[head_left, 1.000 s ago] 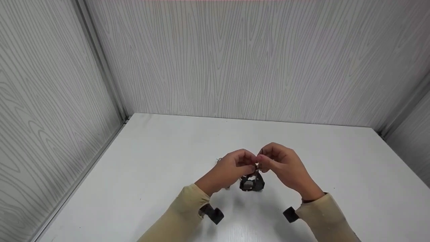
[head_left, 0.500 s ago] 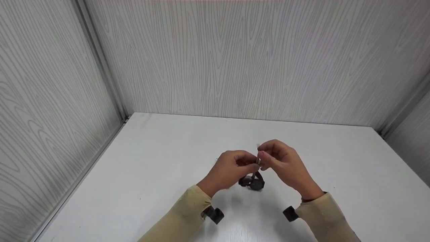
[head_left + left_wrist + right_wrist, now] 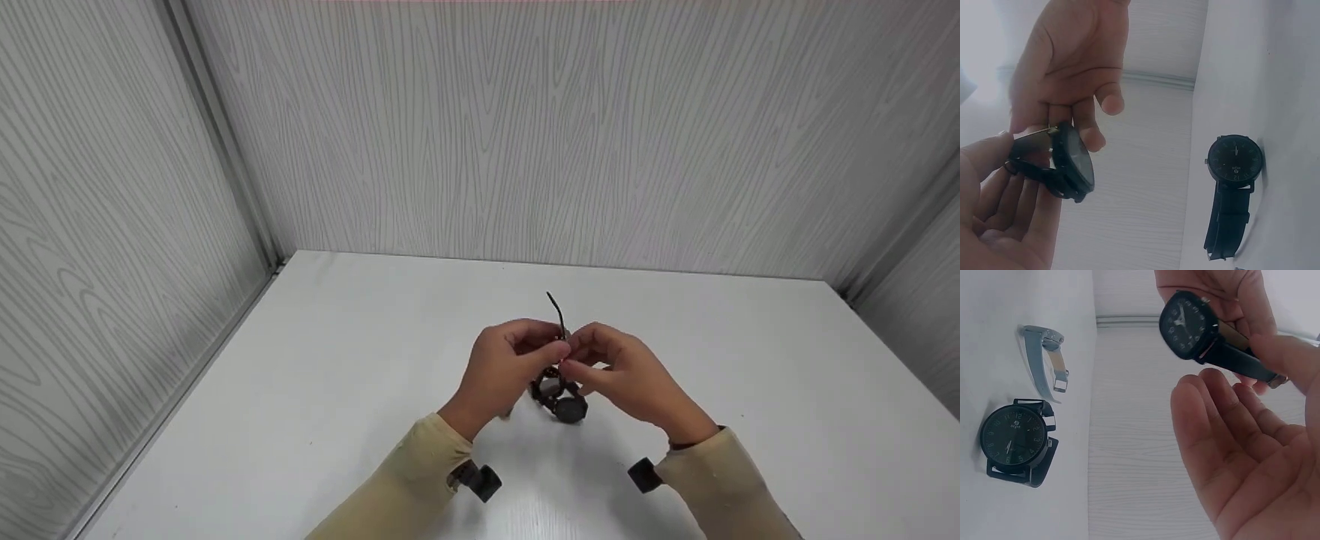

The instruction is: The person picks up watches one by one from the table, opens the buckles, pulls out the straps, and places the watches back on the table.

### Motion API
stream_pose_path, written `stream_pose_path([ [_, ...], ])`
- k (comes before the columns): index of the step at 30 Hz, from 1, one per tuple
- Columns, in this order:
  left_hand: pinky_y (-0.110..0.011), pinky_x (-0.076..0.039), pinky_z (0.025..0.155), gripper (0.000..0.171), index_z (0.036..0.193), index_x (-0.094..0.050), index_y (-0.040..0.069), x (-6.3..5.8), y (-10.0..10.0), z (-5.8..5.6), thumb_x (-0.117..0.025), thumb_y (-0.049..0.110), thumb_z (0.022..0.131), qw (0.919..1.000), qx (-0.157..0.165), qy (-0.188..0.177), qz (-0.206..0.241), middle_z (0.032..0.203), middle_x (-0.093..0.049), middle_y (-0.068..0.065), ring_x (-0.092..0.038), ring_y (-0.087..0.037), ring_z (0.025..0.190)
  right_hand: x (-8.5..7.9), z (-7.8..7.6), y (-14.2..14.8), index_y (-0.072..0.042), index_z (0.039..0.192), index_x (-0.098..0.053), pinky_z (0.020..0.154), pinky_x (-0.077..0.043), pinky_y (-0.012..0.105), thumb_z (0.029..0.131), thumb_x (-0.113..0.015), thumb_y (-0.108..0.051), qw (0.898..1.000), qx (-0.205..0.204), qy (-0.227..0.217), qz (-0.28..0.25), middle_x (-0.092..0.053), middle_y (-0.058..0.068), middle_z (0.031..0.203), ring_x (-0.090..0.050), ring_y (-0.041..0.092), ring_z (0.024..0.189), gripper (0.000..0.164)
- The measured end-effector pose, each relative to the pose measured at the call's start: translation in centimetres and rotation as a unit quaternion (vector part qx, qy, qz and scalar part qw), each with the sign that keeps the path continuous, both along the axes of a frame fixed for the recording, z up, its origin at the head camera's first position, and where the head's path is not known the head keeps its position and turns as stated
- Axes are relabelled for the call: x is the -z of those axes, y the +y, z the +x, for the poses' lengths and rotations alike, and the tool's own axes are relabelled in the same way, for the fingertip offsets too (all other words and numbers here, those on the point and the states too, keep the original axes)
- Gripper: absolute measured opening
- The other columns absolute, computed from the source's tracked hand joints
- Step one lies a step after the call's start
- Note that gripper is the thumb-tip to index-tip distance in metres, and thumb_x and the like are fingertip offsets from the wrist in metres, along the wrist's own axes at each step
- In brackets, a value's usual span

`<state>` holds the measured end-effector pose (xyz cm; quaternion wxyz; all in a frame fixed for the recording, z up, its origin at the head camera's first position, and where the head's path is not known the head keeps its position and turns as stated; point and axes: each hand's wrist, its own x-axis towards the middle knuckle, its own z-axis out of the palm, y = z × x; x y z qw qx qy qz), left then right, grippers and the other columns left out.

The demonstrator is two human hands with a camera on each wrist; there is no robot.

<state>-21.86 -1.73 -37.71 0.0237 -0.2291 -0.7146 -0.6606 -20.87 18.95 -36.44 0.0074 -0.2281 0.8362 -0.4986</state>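
A black wristwatch with a rounded-square dial (image 3: 1188, 324) hangs in the air from its dark strap, tan on the inner side. My left hand (image 3: 504, 367) pinches the strap between thumb and fingers. From the other side my right hand (image 3: 630, 382) also pinches the strap, its thumb pressed on it in the right wrist view. A thin dark strap end (image 3: 555, 307) sticks up above the fingertips in the head view. Below the hands, the watch's case (image 3: 551, 385) shows from its grey side.
On the white table (image 3: 360, 337) a round black watch (image 3: 570, 409) lies just below the held one. A grey-blue strapped watch (image 3: 1044, 363) stands on its side near the round black watch (image 3: 1013, 436) in the right wrist view. Wood-grain panels (image 3: 480, 135) enclose the table.
Both hands have shifted slightly left, and the held watch's case has risen from beside the round one. The dark strap end now juts up above the fingers.
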Motion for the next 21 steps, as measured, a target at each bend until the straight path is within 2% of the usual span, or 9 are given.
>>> stream_pose_path([
  [5,-0.040,-0.060,0.086,0.027,0.116,-0.075,0.010,-0.03,0.10,0.09,-0.079,0.023,0.094,0.9999,0.000,-0.001,0.014,0.103,-0.075,0.000,-0.073,-0.020,0.094,0.01,-0.11,0.02,-0.006,0.115,-0.069,0.076,-0.062,0.037,0.097,-0.074,-0.020,1.000,0.003,-0.001,-0.020,-0.072,0.012,0.102,-0.071,0.023,0.091,0.023],
  [10,-0.032,-0.055,0.097,0.035,0.127,-0.070,0.012,0.10,-0.01,0.18,-0.077,0.026,0.095,0.9991,0.018,0.034,-0.015,0.116,-0.070,0.003,-0.068,-0.013,0.107,0.06,-0.12,0.06,-0.003,0.112,-0.069,0.078,-0.062,0.035,0.097,-0.074,-0.016,0.999,0.016,0.013,-0.050,-0.069,0.020,0.100,-0.072,0.021,0.087,0.020],
  [12,-0.030,-0.054,0.098,0.039,0.130,-0.069,0.013,0.18,-0.06,0.15,-0.077,0.028,0.096,0.9988,0.018,0.037,-0.027,0.116,-0.069,0.003,-0.066,-0.012,0.108,0.08,-0.13,0.01,-0.001,0.110,-0.069,0.079,-0.062,0.035,0.097,-0.074,-0.012,0.998,0.015,0.022,-0.065,-0.068,0.023,0.099,-0.072,0.020,0.086,0.018],
  [17,-0.030,-0.058,0.086,0.033,0.121,-0.072,0.013,0.25,-0.15,-0.01,-0.075,0.034,0.096,0.9987,0.014,0.017,-0.047,0.103,-0.073,0.004,-0.070,-0.015,0.095,0.21,-0.19,-0.01,-0.002,0.110,-0.069,0.077,-0.062,0.036,0.097,-0.073,-0.012,0.996,0.009,0.040,-0.078,-0.067,0.020,0.098,-0.071,0.021,0.086,0.017],
  [21,-0.031,-0.059,0.081,0.027,0.115,-0.074,0.013,0.26,-0.16,-0.09,-0.074,0.034,0.097,0.9985,0.013,0.030,-0.044,0.101,-0.074,0.003,-0.070,-0.018,0.091,0.31,-0.22,0.10,-0.003,0.110,-0.069,0.077,-0.062,0.034,0.098,-0.073,-0.015,0.996,0.008,0.045,-0.076,-0.068,0.019,0.099,-0.070,0.022,0.087,0.018],
])
